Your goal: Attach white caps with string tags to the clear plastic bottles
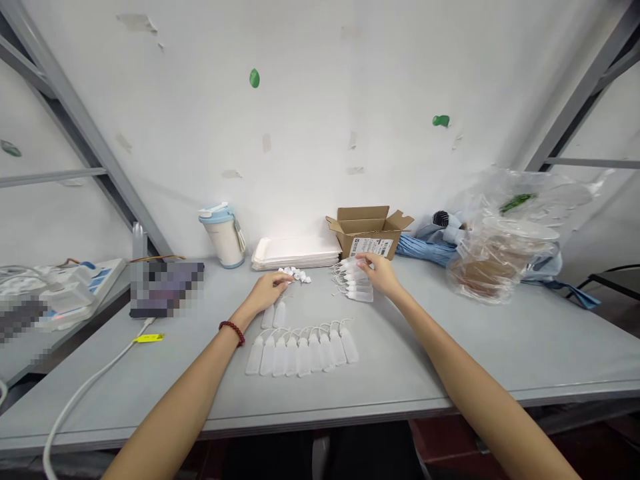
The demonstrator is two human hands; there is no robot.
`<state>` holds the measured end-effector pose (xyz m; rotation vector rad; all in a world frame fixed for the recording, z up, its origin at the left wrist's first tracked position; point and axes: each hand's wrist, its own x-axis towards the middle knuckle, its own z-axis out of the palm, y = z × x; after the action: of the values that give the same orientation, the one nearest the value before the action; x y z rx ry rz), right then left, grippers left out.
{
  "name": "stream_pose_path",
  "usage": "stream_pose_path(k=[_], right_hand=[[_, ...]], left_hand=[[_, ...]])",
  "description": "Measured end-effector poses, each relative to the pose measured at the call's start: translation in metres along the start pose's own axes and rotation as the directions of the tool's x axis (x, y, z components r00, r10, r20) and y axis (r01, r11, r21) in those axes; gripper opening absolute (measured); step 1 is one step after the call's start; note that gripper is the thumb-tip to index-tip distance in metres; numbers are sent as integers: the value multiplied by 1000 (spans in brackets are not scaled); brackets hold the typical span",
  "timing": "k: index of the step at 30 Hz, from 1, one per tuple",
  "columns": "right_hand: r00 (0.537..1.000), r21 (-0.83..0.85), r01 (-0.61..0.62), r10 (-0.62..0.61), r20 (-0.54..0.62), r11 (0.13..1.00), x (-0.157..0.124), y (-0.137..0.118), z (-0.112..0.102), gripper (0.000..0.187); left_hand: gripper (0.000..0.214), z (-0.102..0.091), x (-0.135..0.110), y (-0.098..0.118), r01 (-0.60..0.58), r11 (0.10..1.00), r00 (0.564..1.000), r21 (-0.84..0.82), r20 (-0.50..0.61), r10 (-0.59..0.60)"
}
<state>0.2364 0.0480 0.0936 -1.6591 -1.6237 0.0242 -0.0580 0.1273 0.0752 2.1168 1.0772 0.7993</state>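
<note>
My left hand [271, 291] is closed, thumb against fingers, beside a pile of small white caps [300, 275]. Anything in that pinch is too small to make out. Under it lie two small translucent bottles [280, 312], flat, with thin tips. My right hand [379, 272] pinches the end of one bottle [356, 264] at the back of a second group, whose bottles [360, 295] lie sideways with their tips to the left. Nearer the front edge, a row of several like bottles [303, 357] lies side by side, their thin curved tips pointing away from me.
Against the wall stand a cup [227, 240] with a blue lid, a stack of white trays [300, 252] and an open cardboard box [367, 230]. Right of them are blue cloth [427, 250] and a clear plastic bag [505, 253]. A white cable [95, 377] crosses the grey table [425, 387] on the left.
</note>
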Motion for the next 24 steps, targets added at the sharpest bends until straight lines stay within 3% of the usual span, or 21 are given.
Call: stream_pose_path(k=[7, 11, 13, 15, 16, 17, 18, 20, 21, 22, 24], right_hand=[[994, -90, 24, -34, -105, 996, -3, -1, 4, 19], [976, -59, 168, -175, -133, 984, -12, -28, 5, 16], [979, 40, 204, -203, -29, 978, -19, -49, 2, 14], [947, 248, 140, -203, 249, 959, -25, -67, -7, 13], [877, 349, 58, -215, 429, 935, -28, -75, -13, 12], [755, 421, -36, -251, 605, 906, -30, -80, -19, 12], [599, 448, -121, -295, 744, 886, -31, -83, -26, 13], [325, 426, -272, -334, 885, 863, -32, -86, -37, 16], [223, 392, -316, -334, 916, 864, -32, -85, -41, 19], [155, 357, -341, -322, 934, 870, -31, -84, -44, 21], [76, 295, -354, -287, 955, 887, -30, -81, -46, 25]], left_hand=[[33, -7, -3, 6, 126, 991, 991, 47, -40, -124], [22, -15, -6, 10, 144, 986, 988, 88, -77, -137], [16, -18, -8, 12, 143, 984, 986, 107, -102, -133], [12, -19, -9, 14, 140, 984, 984, 114, -126, -125], [12, -20, -10, 15, 137, 984, 983, 112, -135, -121], [13, -19, -11, 17, 133, 985, 983, 107, -142, -117], [14, -19, -12, 18, 129, 987, 982, 99, -148, -114], [17, -17, -13, 22, 120, 990, 982, 75, -157, -107], [18, -16, -14, 23, 115, 991, 981, 62, -161, -104], [19, -15, -14, 25, 109, 993, 981, 49, -163, -100], [20, -14, -15, 28, 97, 995, 982, 28, -167, -91]])
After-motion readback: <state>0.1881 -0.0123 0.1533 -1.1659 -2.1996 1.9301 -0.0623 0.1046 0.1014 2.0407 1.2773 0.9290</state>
